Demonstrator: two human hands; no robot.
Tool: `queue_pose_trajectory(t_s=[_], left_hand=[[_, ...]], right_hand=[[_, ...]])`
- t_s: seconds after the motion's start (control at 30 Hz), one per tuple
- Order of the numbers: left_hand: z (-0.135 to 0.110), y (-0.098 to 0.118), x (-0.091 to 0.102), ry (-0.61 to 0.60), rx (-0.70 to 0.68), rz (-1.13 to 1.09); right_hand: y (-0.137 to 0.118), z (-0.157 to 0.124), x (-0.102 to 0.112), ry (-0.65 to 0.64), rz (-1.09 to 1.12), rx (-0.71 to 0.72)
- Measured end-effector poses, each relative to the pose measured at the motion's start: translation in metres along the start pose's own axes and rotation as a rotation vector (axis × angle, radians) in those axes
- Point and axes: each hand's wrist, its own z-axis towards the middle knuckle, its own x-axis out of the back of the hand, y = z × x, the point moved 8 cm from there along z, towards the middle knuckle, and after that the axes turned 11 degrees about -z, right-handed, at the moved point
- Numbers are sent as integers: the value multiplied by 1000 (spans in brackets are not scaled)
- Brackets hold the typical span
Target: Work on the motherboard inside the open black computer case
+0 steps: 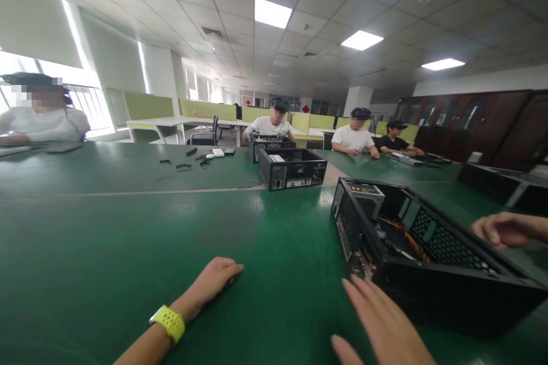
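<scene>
My left hand [216, 279] rests on the green tabletop with its fingers curled in and nothing showing in them. A yellow-green watch strap [169, 322] circles that wrist. On the right, my right hand [381, 319] is open, thumb apart from the fingers, close to the near left corner of an open black computer case [449, 291]; whether it touches the case I cannot tell. Inside the case a silver power supply unit [368, 199] and red and yellow cables [413, 239] are visible. A co-worker's hand [507, 229] is at the far right side of the case.
Another open computer case [293, 171] stands across the table's seam, with a third case [272, 141] behind it. Small black parts [184, 167] and a white box [218, 152] lie at centre left. Several people sit around the green table [107, 245].
</scene>
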Motion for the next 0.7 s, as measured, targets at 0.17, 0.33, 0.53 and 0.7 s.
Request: queue_pose_trajectory(t_s=[0.17, 0.33, 0.53, 0.7], left_hand=[[-4, 4, 1, -13, -90, 95], [-12, 108, -61, -137, -590, 414], [-3, 258, -209, -399, -1388, 957], [13, 274, -255, -533, -1579, 1277]], right_hand=[[-50, 16, 69, 236, 140, 173], [86, 3, 84, 604, 15, -251], [141, 15, 36, 690, -155, -253], [134, 7, 35, 744, -174, -212]])
